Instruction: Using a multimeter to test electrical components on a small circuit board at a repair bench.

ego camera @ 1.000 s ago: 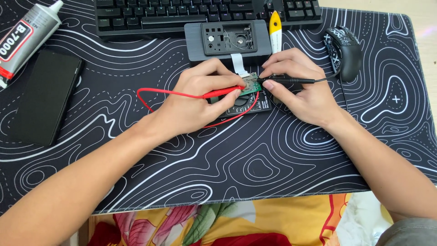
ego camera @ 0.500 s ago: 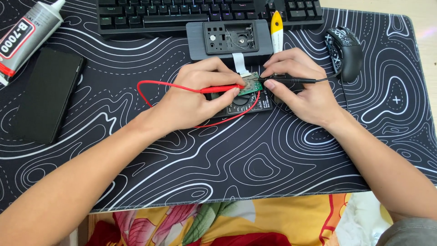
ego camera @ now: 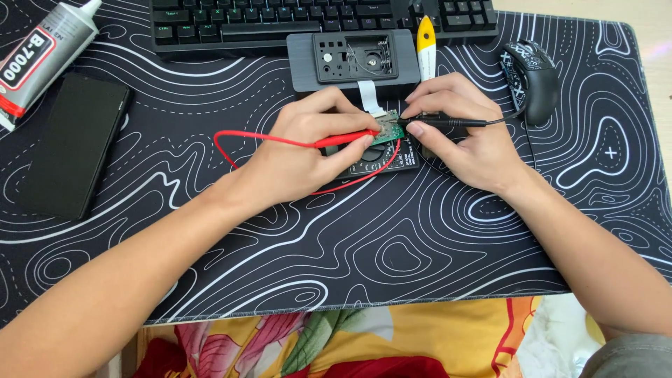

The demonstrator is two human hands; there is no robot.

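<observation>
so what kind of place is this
Probably a home computer desk used for electronics repair: a keyboard and mouse sit on a patterned desk mat, and both hands press probes onto a small green circuit board.

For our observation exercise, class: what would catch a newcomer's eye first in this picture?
At the centre, the left hand holds a red probe and the right hand a black probe, both tips meeting on a small green circuit board. All lies on a black desk mat with white swirling lines, and a glue tube sits top left.
</observation>
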